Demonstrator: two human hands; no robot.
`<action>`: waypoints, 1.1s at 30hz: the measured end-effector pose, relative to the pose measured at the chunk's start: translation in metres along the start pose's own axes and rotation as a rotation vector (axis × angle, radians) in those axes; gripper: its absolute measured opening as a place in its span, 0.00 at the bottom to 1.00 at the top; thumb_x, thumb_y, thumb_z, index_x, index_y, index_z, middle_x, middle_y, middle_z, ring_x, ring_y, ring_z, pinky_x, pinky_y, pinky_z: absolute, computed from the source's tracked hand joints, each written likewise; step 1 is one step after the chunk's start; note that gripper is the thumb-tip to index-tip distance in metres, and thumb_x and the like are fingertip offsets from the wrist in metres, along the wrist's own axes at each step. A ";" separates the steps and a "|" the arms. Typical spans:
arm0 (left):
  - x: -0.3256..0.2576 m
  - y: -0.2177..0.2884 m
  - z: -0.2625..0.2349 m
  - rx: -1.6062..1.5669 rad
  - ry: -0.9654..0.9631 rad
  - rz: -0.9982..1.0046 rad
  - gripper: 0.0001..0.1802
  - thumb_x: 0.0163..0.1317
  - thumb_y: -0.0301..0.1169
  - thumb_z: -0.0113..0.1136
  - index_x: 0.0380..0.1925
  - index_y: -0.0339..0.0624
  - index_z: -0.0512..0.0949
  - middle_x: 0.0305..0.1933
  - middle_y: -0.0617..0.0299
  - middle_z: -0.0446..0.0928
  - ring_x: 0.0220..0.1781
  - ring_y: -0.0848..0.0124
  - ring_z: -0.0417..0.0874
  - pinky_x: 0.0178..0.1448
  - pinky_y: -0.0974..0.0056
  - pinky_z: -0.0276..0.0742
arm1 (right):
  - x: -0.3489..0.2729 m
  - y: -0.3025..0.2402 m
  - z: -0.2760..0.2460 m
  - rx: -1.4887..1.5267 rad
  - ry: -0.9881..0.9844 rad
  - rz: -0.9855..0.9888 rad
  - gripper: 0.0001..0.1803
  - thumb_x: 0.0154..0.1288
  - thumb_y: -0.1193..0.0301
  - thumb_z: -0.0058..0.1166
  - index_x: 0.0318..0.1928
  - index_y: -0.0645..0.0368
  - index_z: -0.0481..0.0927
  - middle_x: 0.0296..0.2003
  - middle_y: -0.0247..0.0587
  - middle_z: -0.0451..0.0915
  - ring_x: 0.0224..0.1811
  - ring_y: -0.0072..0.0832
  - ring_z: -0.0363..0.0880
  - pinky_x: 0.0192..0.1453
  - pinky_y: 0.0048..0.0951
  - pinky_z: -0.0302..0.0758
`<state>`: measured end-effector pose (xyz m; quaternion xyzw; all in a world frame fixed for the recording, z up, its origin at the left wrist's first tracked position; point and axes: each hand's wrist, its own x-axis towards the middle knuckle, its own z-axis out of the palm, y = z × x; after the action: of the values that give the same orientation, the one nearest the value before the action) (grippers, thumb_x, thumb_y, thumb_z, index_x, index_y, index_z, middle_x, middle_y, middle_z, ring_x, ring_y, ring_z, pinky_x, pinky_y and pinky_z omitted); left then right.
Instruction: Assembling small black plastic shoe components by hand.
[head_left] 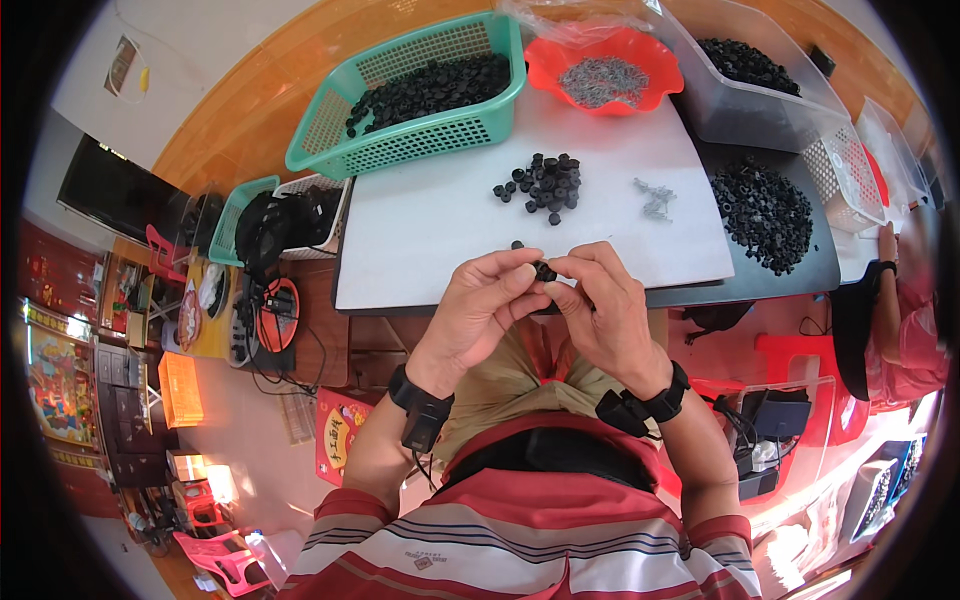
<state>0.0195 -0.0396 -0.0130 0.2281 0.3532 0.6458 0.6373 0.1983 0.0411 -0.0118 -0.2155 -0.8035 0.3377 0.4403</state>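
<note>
Small black ring-shaped part (543, 270), centre frame, pinched between fingertips of left hand (480, 305) and right hand (600, 305). Mostly hidden by fingers; tilt unclear. Held just above near edge of white counter (420, 230).

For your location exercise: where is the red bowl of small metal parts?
In the head view, the red bowl sits at the table's far edge, between the green basket and clear bin.
</note>
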 end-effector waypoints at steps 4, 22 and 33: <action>-0.001 -0.004 0.002 0.003 0.030 0.018 0.14 0.72 0.26 0.62 0.55 0.35 0.81 0.48 0.53 0.85 0.48 0.66 0.90 0.55 0.62 0.91 | -0.001 0.001 0.001 0.000 0.002 -0.008 0.13 0.66 0.72 0.66 0.49 0.58 0.81 0.43 0.42 0.80 0.29 0.41 0.83 0.30 0.37 0.81; -0.007 -0.018 0.014 0.018 0.093 0.073 0.14 0.71 0.30 0.66 0.52 0.35 0.84 0.47 0.56 0.86 0.44 0.72 0.87 0.48 0.68 0.88 | -0.006 0.006 0.003 0.060 0.173 -0.098 0.12 0.57 0.75 0.73 0.43 0.58 0.86 0.37 0.40 0.84 0.28 0.31 0.84 0.30 0.29 0.79; -0.008 -0.021 0.029 0.014 0.115 0.121 0.15 0.73 0.30 0.64 0.54 0.33 0.83 0.49 0.56 0.85 0.47 0.71 0.87 0.54 0.66 0.88 | -0.008 0.013 0.006 -0.052 0.231 -0.231 0.17 0.58 0.76 0.72 0.48 0.58 0.84 0.39 0.41 0.83 0.29 0.34 0.84 0.28 0.31 0.81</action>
<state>0.0551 -0.0441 -0.0089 0.2160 0.3794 0.6925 0.5743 0.1983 0.0422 -0.0280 -0.1703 -0.7755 0.2372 0.5598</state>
